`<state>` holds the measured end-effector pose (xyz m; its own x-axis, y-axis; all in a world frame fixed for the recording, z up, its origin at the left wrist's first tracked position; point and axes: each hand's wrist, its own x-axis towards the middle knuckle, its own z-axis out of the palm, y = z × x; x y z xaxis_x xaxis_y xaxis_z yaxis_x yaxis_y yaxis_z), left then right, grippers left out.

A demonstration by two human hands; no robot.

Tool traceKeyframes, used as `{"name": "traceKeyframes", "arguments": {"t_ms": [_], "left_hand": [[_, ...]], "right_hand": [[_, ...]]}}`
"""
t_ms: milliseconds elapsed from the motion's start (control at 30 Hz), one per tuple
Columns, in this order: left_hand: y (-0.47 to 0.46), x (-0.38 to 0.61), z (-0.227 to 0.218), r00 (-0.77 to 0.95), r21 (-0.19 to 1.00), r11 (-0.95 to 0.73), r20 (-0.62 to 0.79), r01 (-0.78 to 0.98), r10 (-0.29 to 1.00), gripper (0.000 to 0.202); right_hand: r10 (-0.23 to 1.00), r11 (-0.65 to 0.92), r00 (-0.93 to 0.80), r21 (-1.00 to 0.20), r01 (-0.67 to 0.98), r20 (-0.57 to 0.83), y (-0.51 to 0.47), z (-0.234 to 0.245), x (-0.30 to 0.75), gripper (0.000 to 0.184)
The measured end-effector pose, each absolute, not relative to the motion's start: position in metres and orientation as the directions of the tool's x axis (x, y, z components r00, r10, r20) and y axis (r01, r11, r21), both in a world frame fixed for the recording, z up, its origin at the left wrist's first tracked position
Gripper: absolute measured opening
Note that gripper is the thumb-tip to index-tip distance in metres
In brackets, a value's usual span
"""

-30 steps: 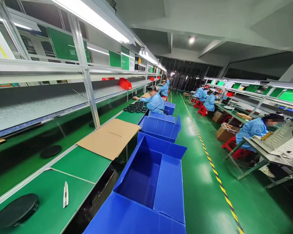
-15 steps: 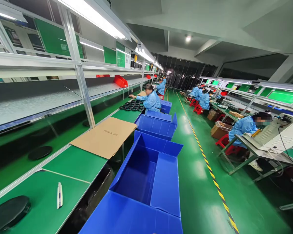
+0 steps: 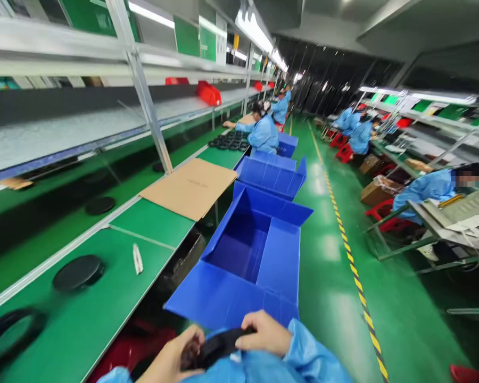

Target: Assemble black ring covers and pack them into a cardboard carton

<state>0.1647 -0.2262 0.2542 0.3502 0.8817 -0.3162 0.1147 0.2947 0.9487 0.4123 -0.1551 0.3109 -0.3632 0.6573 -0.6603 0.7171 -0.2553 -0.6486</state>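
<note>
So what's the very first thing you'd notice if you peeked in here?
Probably the big open blue corrugated plastic box in the middle, standing on the shiny green floor beside the long green workbench. Right at the bottom edge, the left hand and right hand in light blue sleeves both grip a flat black curved part. A flat brown cardboard sheet lies on the bench further along.

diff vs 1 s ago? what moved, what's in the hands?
The view tipped down, bringing both hands into frame: left hand and right hand grip a black ring-shaped part between them; neither showed before. Another black ring now appears at the bench's near left. Unmoved: blue bin, cardboard sheet, black disc, white pen-like tool.
</note>
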Motion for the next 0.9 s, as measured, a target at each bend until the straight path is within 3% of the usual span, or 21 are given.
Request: {"name": "traceKeyframes", "arguments": {"t_ms": [167, 267, 333, 500, 633, 733, 800, 900], "left_hand": [[-0.230, 0.153, 0.278, 0.340, 0.956, 0.275, -0.294, 0.103, 0.893, 0.041], [-0.231, 0.135, 0.296, 0.127, 0.943, 0.264, -0.293, 0.203, 0.948, 0.029], [-0.231, 0.127, 0.299, 0.039, 0.921, 0.299, -0.318, 0.250, 0.947, 0.031], [-0.236, 0.155, 0.285, 0.352, 0.952, 0.282, -0.307, 0.122, 0.884, 0.046], [-0.235, 0.185, 0.279, 0.379, 0.954, 0.254, -0.297, 0.160, 0.876, 0.047], [-0.233, 0.189, 0.275, 0.313, 0.928, 0.373, -0.359, 0.016, 0.880, 0.050], [-0.234, 0.186, 0.272, 0.245, 0.888, 0.444, -0.407, -0.120, 0.880, 0.058], [-0.235, 0.184, 0.271, 0.153, 0.871, 0.457, -0.434, -0.182, 0.888, 0.063]], "right_hand": [[0.579, -0.209, -0.469, -0.677, 0.706, -0.667, -0.151, 0.339, 0.424, 0.023], [0.621, -0.194, -0.448, -0.680, 0.707, -0.643, -0.151, 0.347, 0.440, 0.023], [0.636, -0.222, -0.418, -0.672, 0.706, -0.649, -0.149, 0.346, 0.447, 0.026], [0.568, -0.394, -0.395, -0.660, 0.640, -0.722, -0.145, 0.336, 0.447, 0.039], [0.536, -0.573, -0.363, -0.645, 0.506, -0.762, -0.147, 0.329, 0.442, 0.053], [0.524, -0.648, -0.357, -0.633, 0.423, -0.774, -0.148, 0.329, 0.436, 0.056], [0.538, -0.636, -0.373, -0.655, 0.408, -0.756, -0.150, 0.331, 0.430, 0.054], [0.489, -0.603, -0.467, -0.672, 0.430, -0.737, -0.153, 0.333, 0.422, 0.051]]}}
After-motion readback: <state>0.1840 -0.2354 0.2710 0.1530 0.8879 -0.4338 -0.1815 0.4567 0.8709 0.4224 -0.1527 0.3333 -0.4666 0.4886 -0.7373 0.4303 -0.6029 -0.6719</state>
